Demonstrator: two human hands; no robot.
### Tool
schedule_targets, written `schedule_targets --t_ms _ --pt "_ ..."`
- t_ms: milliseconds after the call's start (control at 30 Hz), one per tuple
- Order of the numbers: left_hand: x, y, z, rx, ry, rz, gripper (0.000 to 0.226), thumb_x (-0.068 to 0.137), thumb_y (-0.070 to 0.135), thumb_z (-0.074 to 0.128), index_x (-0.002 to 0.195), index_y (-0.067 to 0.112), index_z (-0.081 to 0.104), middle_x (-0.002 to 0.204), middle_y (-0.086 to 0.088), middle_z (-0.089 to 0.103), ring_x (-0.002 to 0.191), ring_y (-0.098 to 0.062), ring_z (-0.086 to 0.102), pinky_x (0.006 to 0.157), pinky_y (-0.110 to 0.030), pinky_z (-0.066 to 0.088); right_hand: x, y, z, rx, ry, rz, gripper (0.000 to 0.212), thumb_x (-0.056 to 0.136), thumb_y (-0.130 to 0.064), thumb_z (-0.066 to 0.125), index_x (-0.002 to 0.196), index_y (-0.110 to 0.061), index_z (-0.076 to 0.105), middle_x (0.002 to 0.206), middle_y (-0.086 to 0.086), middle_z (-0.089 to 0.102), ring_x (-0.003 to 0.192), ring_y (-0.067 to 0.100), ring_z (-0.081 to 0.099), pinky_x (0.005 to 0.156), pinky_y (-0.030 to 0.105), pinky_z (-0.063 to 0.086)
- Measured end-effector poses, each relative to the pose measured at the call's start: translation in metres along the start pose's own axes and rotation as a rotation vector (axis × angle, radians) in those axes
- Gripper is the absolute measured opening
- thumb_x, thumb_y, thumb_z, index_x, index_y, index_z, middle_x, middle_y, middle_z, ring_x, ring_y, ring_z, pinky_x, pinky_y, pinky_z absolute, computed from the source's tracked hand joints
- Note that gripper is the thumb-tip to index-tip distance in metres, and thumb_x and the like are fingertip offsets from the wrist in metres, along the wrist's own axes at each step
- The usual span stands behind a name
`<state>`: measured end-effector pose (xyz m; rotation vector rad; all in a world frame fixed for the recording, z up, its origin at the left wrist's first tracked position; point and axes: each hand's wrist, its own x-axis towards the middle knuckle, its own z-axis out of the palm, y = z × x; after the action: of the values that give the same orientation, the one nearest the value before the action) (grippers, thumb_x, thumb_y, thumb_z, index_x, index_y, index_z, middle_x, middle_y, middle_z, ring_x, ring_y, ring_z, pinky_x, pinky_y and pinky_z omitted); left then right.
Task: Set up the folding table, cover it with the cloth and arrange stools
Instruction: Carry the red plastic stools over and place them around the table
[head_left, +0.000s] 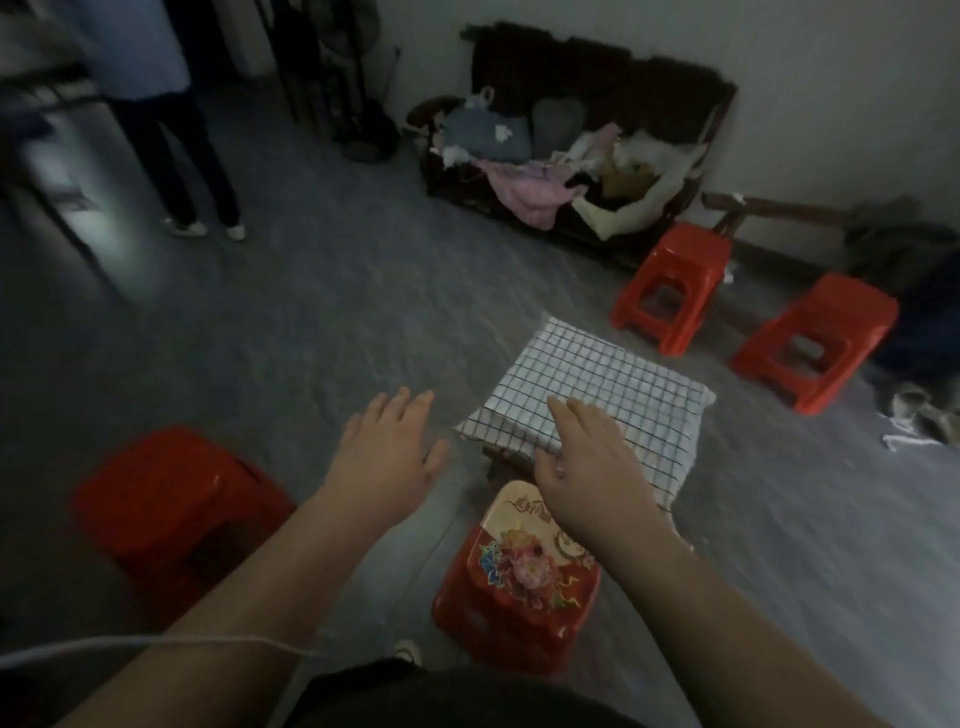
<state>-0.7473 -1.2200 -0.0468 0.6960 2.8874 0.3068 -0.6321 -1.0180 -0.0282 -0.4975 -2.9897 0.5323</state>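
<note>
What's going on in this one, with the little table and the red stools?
A person reaches both bare hands toward a low table already covered with a checked cloth. The right hand is spread open over the cloth's near edge; contact is unclear. The left hand is open beside it, holding nothing. A flower-topped stool stands at the table's near side, a plain red stool to the left, and a far stool and the rightmost stool sit apart to the right.

The floor (311, 322) carries a low table (501, 460) covered by a checked cloth (597, 384). Also on the floor: flowered stool (524, 571) just beside the table, plain stool (171, 499) at left, third stool (675, 280) and fourth stool (815, 338) beyond.
</note>
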Motion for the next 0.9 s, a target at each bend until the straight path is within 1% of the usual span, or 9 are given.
schedule_targets --t_ms 100,167,200,267,433,600,700,800,900 --pt "-0.022 -0.035 -0.006 -0.007 0.011 -0.117 0.069 0.099 0.054 0.039 0.157 0.025 0.018 0.164 -0.007 0.022 0.150 -0.029 0.019 0.120 -0.049 0.022 0.015 -0.036 0.016 0.005 -0.044 -0.109 0.063 0.099 -0.043 0.042 0.156 -0.022 0.024 0.161 0.001 0.027 0.149 0.019 0.020 0.122 0.043 0.024" --pt "-0.037 -0.063 -0.011 0.002 0.035 -0.194 0.069 0.097 0.056 0.036 0.157 0.024 0.022 0.163 -0.008 0.026 0.149 -0.031 0.023 0.120 -0.047 0.024 0.022 -0.067 0.029 0.004 -0.082 -0.201 0.064 0.098 -0.042 0.043 0.156 -0.021 0.026 0.160 0.002 0.030 0.148 0.020 0.023 0.121 0.042 0.025" --pt "-0.045 -0.078 -0.014 0.008 0.048 -0.235 0.070 0.096 0.057 0.036 0.156 0.023 0.024 0.162 -0.009 0.028 0.148 -0.031 0.026 0.119 -0.047 0.026 0.025 -0.083 0.036 0.004 -0.104 -0.248 0.065 0.098 -0.042 0.043 0.156 -0.021 0.026 0.160 0.003 0.030 0.148 0.021 0.023 0.122 0.041 0.023" --pt "-0.062 -0.107 -0.018 -0.021 0.076 -0.328 0.070 0.096 0.056 0.040 0.155 0.023 0.025 0.161 -0.010 0.030 0.147 -0.032 0.027 0.119 -0.048 0.026 0.028 -0.117 0.048 -0.001 -0.141 -0.335 0.066 0.098 -0.042 0.045 0.156 -0.021 0.025 0.161 0.002 0.029 0.149 0.021 0.021 0.123 0.039 0.020" --pt "-0.110 -0.178 -0.024 -0.106 0.139 -0.506 0.068 0.097 0.053 0.045 0.155 0.021 0.028 0.160 -0.012 0.032 0.146 -0.035 0.028 0.119 -0.045 0.025 0.030 -0.205 0.078 -0.045 -0.180 -0.518 0.066 0.096 -0.039 0.052 0.155 -0.020 0.030 0.159 0.005 0.033 0.148 0.024 0.024 0.120 0.038 0.021" --pt "-0.171 -0.271 -0.026 -0.200 0.150 -0.674 0.070 0.095 0.054 0.045 0.155 0.023 0.026 0.161 -0.011 0.029 0.147 -0.033 0.026 0.119 -0.048 0.025 0.026 -0.307 0.125 -0.022 -0.246 -0.610 0.065 0.095 -0.038 0.053 0.154 -0.019 0.033 0.157 0.005 0.036 0.147 0.024 0.026 0.120 0.041 0.027" --pt "-0.205 -0.326 -0.032 -0.213 0.156 -0.750 0.071 0.095 0.055 0.044 0.156 0.024 0.024 0.161 -0.011 0.029 0.147 -0.032 0.026 0.119 -0.048 0.026 0.016 -0.372 0.154 -0.010 -0.286 -0.657 0.064 0.095 -0.038 0.052 0.153 -0.019 0.033 0.157 0.004 0.037 0.147 0.023 0.027 0.120 0.040 0.026" --pt "-0.224 -0.373 -0.040 -0.208 0.151 -0.784 0.071 0.095 0.055 0.044 0.156 0.024 0.023 0.161 -0.011 0.028 0.147 -0.032 0.025 0.119 -0.048 0.026 0.007 -0.431 0.182 0.007 -0.318 -0.701 0.062 0.095 -0.034 0.054 0.152 -0.016 0.036 0.154 0.006 0.040 0.144 0.024 0.030 0.119 0.037 0.025" --pt "-0.233 -0.410 -0.045 -0.226 0.141 -0.796 0.071 0.095 0.054 0.044 0.156 0.023 0.023 0.161 -0.011 0.028 0.148 -0.032 0.025 0.119 -0.047 0.025 0.003 -0.472 0.207 0.014 -0.339 -0.705 0.062 0.095 -0.035 0.054 0.152 -0.019 0.036 0.154 0.005 0.040 0.144 0.023 0.031 0.118 0.039 0.028"
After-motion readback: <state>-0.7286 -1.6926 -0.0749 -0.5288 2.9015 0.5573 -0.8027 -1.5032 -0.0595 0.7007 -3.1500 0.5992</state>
